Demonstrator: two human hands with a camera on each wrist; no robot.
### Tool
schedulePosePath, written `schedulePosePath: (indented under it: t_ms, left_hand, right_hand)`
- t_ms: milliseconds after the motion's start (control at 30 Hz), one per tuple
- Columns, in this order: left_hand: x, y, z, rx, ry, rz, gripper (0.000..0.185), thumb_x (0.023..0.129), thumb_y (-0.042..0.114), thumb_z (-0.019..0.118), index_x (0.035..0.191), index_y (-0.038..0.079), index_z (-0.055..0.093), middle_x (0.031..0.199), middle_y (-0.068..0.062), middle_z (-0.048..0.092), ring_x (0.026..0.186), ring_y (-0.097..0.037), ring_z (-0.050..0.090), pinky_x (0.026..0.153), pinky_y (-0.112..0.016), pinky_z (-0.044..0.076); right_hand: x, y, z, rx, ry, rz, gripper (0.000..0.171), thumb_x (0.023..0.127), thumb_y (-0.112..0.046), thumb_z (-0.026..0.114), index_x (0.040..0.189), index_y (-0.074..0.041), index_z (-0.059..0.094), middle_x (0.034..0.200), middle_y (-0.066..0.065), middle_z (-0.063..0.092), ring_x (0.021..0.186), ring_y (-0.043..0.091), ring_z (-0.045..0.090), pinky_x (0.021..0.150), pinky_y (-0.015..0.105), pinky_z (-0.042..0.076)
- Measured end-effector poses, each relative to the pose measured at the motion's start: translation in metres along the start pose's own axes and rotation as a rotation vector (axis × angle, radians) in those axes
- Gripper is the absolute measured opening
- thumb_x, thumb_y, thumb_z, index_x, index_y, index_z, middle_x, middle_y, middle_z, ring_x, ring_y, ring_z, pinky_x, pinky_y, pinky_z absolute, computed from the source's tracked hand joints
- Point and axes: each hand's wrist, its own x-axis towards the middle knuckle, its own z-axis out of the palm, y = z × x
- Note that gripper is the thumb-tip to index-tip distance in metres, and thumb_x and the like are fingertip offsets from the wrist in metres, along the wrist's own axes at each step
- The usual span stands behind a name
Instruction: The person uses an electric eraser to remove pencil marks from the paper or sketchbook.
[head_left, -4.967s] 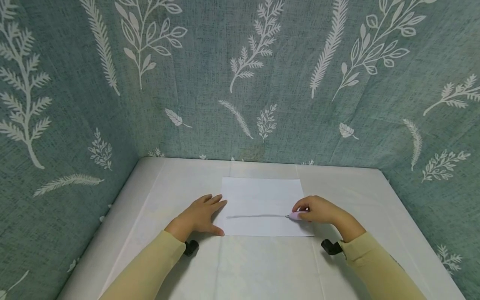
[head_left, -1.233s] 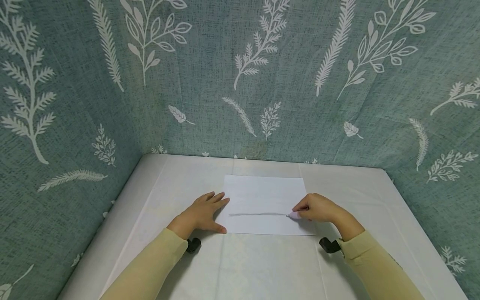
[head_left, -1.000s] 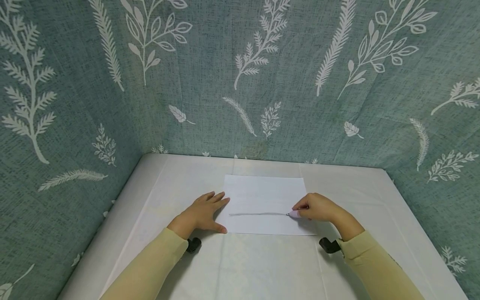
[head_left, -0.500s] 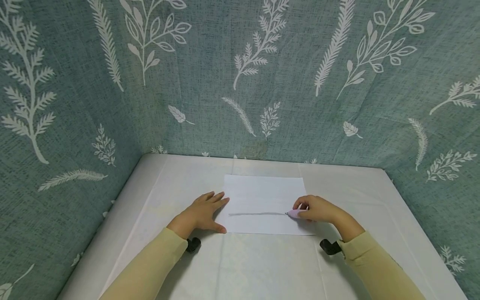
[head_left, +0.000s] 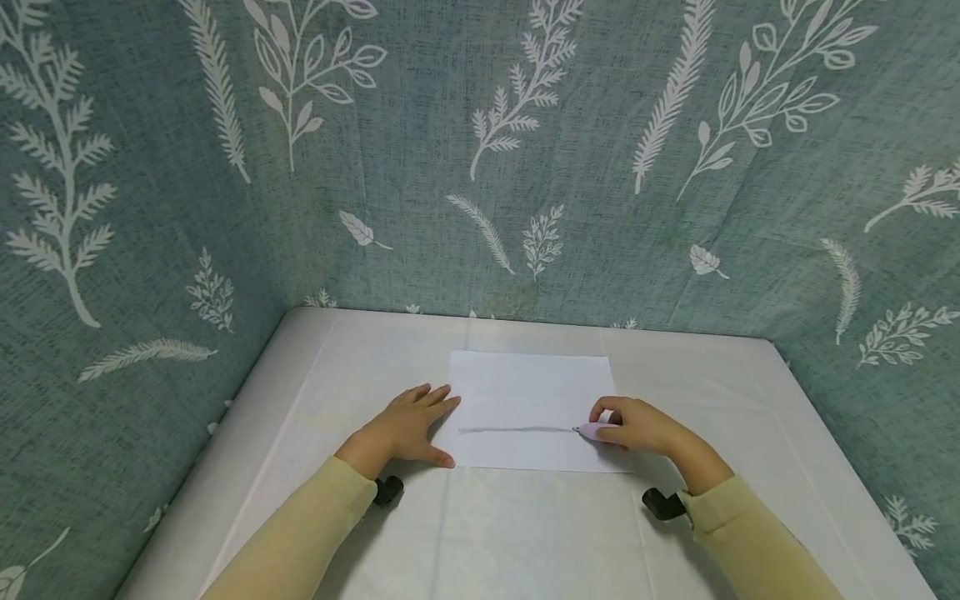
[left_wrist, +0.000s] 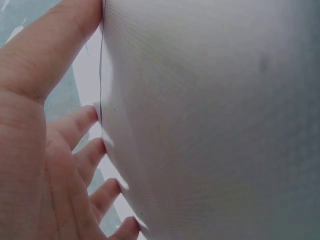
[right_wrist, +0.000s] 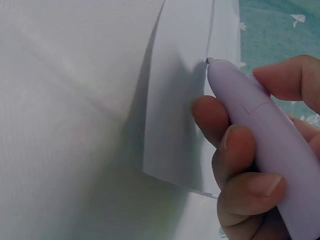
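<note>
Two hands work one white sheet of paper on the table: in the head view the left hand lies flat, fingers spread, pinning the sheet's left edge, while the right hand pinches a lilac pen at the end of a grey line. Left wrist view: fingertips press the paper edge. Right wrist view: the pen, smooth and tapered, touches the paper with its tip.
</note>
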Motion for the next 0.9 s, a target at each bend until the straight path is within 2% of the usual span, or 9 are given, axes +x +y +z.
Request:
schedulePosePath:
  t_ms: [233,500,900]
  left_hand:
    - [0.0007,-0.0004,-0.0001,0.001,0.003,-0.005,0.105,0.073,0.062,0.081,0.158,0.022,0.035,0.165,-0.005,0.023,0.151,-0.037,0.017,0.119,-0.057,0.019]
    - [0.0,0.0002,-0.0003,-0.008,0.004,-0.005,0.105,0.072,0.062,0.082,0.158,0.021,0.035,0.165,-0.005,0.023,0.151,-0.037,0.016,0.119,-0.057,0.019]
    - [-0.0002,-0.0009,0.0005,-0.022,-0.002,-0.004,0.105,0.073,0.062,0.081,0.158,0.023,0.034,0.166,-0.003,0.022,0.152,-0.036,0.014,0.119,-0.057,0.018]
  right_hand:
    - [0.0013,0.0011,0.0011,-0.003,0.012,-0.061,0.013,0.093,-0.018,0.069,0.104,-0.011,0.069,0.069,0.004,0.061,0.056,0.016,0.054,0.054,0.032,0.046]
    - [0.0006,-0.004,-0.0002,-0.032,0.022,-0.064,0.013,0.091,-0.016,0.069,0.102,-0.011,0.072,0.061,-0.001,0.055,0.054,0.014,0.053,0.052,0.03,0.044]
    - [0.001,-0.0052,-0.001,-0.021,0.033,-0.051,0.013,0.091,-0.012,0.067,0.102,-0.009,0.073,0.073,0.001,0.065,0.055,0.013,0.054,0.051,0.029,0.045]
